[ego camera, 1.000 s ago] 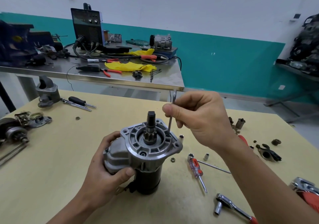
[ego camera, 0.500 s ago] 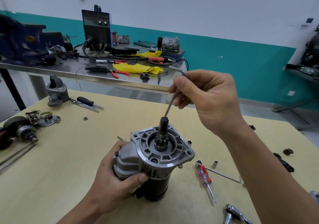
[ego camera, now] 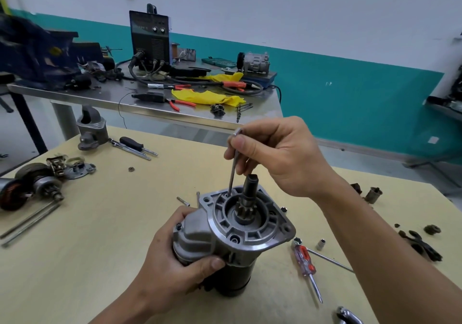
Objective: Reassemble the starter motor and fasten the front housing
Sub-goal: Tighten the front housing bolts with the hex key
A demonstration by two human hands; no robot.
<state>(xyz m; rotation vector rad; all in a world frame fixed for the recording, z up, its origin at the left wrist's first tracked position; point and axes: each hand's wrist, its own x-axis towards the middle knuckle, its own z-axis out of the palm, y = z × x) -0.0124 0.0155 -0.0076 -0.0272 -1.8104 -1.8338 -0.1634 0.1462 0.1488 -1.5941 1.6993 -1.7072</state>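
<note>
While left grip (ego camera: 180, 266) wraps starter motor (ego camera: 237, 280), my right grip (ego camera: 280, 158) pinches key (ego camera: 232, 173) at front housing (ego camera: 252, 240) hole: fastening, I judge; next, turn squarely.

You have open worktop (ego camera: 100, 261) left of the motor (ego camera: 232, 243) and toward the near edge, broken only by two bolts (ego camera: 183, 201) just behind it. On its right a screwdriver (ego camera: 305, 261), socket (ego camera: 320, 244) and rod (ego camera: 330, 260) lie close by, under your right forearm (ego camera: 375, 236). Up top, the shaft (ego camera: 251, 188) stands just beside the key (ego camera: 233, 166), crowding your right hand (ego camera: 280, 156).
</note>
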